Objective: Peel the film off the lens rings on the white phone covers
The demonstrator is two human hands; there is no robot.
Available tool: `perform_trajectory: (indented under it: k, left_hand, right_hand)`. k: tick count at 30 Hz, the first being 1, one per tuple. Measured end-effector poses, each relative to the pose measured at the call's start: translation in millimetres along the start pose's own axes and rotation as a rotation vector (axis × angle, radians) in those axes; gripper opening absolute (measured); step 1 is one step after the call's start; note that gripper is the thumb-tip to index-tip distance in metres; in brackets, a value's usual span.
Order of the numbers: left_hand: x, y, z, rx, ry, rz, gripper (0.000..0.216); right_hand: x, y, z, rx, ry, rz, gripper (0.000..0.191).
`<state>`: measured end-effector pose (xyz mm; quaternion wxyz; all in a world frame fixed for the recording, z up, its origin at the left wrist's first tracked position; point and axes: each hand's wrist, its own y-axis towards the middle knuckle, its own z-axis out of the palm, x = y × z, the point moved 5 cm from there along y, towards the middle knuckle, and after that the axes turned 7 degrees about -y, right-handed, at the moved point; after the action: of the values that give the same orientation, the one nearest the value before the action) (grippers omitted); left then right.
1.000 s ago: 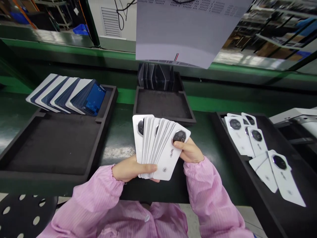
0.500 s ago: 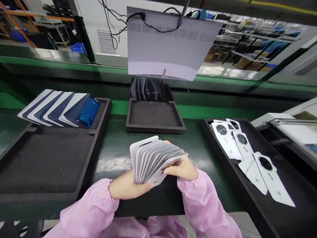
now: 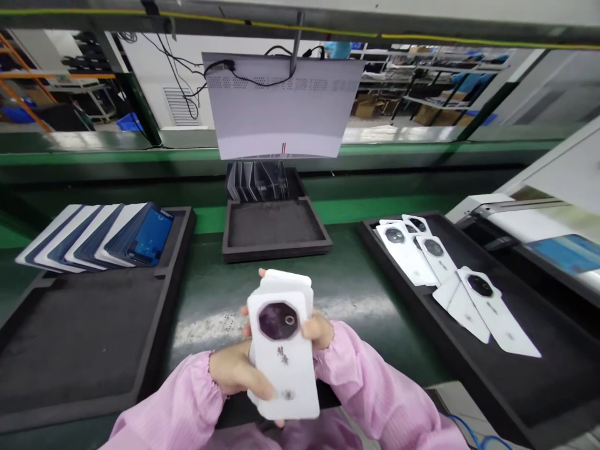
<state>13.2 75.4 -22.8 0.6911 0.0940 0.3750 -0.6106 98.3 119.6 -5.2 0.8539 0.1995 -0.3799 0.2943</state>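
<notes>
A stack of white phone-shaped panels (image 3: 293, 369) is held in front of me, its top panel facing up with a dark octagonal camera area and small dark markings. My left hand (image 3: 244, 372) grips the stack from the left, thumb lying across the lower face. On the upper right edge, my right hand (image 3: 319, 330) clasps the same stack. Fingertips also show behind its left side. More white panels (image 3: 499, 319) with round dark camera areas lie loosely overlapped in the black tray on the right.
A black tray (image 3: 162, 312) on the left holds leaning rows of blue and white panels (image 3: 150, 236). At the back, a smaller tray (image 3: 276, 253) holds dark clear-edged sheets (image 3: 257, 181) under a hanging white board (image 3: 284, 112). A white machine (image 3: 548, 219) stands right.
The fanned stack has been squared together and turned so its top panel faces me. Both hands have shifted around it, and the camera view has moved.
</notes>
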Motion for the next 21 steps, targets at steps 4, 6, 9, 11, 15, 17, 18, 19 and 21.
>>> perform_trajectory:
  k: [4, 6, 9, 11, 15, 17, 18, 19, 21]
  left_hand:
    - [-12, 3, -7, -0.252, -0.103, 0.261, 0.047]
    - [-16, 3, -10, -0.362, -0.102, 0.331, 0.049]
    - [-20, 3, -14, -0.451, -0.055, 0.393, 0.045]
    - [-22, 3, -14, -0.432, -0.071, 0.377, 0.038]
    - [-22, 4, -12, -0.353, -0.147, 0.252, 0.026]
    - [-23, 3, -13, -0.359, -0.171, 0.228, 0.024]
    - [-23, 3, -13, -0.37, -0.181, 0.223, 0.024]
    - [-24, 3, -14, -0.383, -0.187, 0.222, 0.024]
    - [-25, 3, -16, -0.424, -0.189, 0.251, 0.027]
  right_hand:
    - [27, -7, -13, -0.39, -0.083, -0.159, 0.069]
    - [36, -9, -16, -0.459, -0.108, -0.189, 0.066]
    - [40, -12, -23, -0.537, -0.103, -0.157, 0.058]
    - [39, -14, -28, -0.545, -0.096, -0.084, 0.046]
    - [39, -16, -35, -0.45, -0.069, 0.023, 0.03]
    - [40, -17, -39, -0.439, -0.064, 0.027, 0.03]
    - [40, -17, -41, -0.453, -0.07, 0.022, 0.03]
    - [40, -17, -43, -0.47, -0.08, 0.017, 0.029]
    - [41, -17, -45, -0.496, -0.106, 0.005, 0.029]
